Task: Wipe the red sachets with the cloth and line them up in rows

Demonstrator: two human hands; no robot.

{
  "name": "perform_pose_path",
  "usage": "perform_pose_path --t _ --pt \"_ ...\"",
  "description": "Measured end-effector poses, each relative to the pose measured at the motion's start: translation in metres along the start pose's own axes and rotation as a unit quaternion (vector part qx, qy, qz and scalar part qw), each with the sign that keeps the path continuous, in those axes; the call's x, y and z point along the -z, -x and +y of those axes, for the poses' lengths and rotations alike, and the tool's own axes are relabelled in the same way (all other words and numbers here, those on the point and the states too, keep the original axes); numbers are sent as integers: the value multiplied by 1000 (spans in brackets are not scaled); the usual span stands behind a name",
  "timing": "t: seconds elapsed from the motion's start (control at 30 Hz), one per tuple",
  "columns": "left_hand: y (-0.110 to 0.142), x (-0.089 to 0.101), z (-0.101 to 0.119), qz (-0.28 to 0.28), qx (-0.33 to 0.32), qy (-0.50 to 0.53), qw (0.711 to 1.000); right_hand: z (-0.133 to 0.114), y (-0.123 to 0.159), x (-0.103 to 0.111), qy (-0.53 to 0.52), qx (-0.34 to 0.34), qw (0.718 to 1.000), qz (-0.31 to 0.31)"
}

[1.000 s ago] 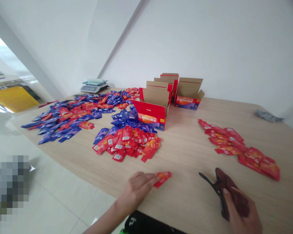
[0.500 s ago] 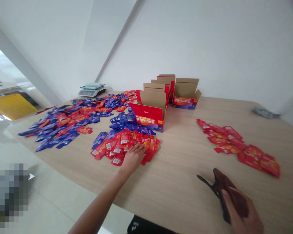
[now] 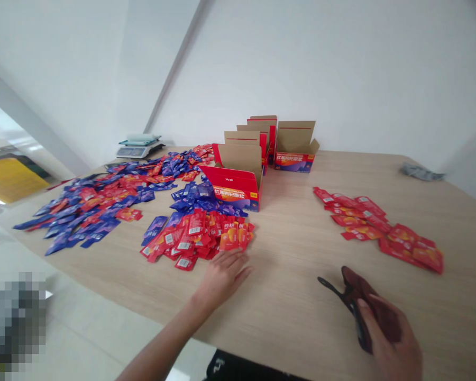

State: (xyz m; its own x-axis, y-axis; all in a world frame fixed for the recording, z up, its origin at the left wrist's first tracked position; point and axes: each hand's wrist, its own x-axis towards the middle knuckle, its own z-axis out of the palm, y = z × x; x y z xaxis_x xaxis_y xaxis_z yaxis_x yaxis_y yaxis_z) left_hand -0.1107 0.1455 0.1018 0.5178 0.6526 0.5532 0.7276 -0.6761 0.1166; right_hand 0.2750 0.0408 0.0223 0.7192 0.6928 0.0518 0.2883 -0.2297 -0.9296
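Note:
My left hand [image 3: 225, 272] lies palm down at the near edge of a pile of red sachets [image 3: 196, 239], its fingers stretched out. Its fingertips reach the bottom of a red and orange sachet [image 3: 229, 236]; whether anything lies under the palm is hidden. At the lower right, my right hand [image 3: 394, 338] grips a glossy dark-brown object with a black arm [image 3: 375, 309]; its exact kind is unclear. Beyond that hand, a staggered row of red sachets [image 3: 355, 216] rests on the table.
Blue sachets [image 3: 196, 197] lie beside an open carton [image 3: 238, 191]. More open cartons, one of them a lone carton [image 3: 294, 161], stand behind it. A large mixed heap of sachets [image 3: 103, 203] spreads leftward, a scale [image 3: 138, 151] at the back. A grey crumpled item [image 3: 422, 172] lies far right.
My left hand let go of a red sachet near the table's front, reached onto the red pile, then drew back to its near edge. My right hand keeps its hold. The view shifted slightly.

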Motion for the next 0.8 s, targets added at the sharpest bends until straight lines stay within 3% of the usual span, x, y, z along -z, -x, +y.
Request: perform_pose_path --t 0.2,0.33,0.43,0.5,0.6,0.67,0.8 --pt "-9 -13 74 -19 -78 122 989 0 0 -1 -104 -29 994 15" --pt "-9 -38 100 -25 -124 138 982 12 -3 -4 -116 0 993 22" --pt "-23 -58 116 0 -162 175 971 15 -4 -6 -125 26 992 -20" --pt "-48 -74 126 12 -187 211 959 13 -3 -7 -110 75 989 -70" --pt "-112 -108 147 -53 -188 201 960 5 -1 -9 -79 166 970 -162" --pt "-164 -139 165 -109 -160 155 969 1 0 -10 -62 213 953 -207" --pt "-249 -210 189 -113 -127 105 980 5 -3 -15 -32 260 936 -234"
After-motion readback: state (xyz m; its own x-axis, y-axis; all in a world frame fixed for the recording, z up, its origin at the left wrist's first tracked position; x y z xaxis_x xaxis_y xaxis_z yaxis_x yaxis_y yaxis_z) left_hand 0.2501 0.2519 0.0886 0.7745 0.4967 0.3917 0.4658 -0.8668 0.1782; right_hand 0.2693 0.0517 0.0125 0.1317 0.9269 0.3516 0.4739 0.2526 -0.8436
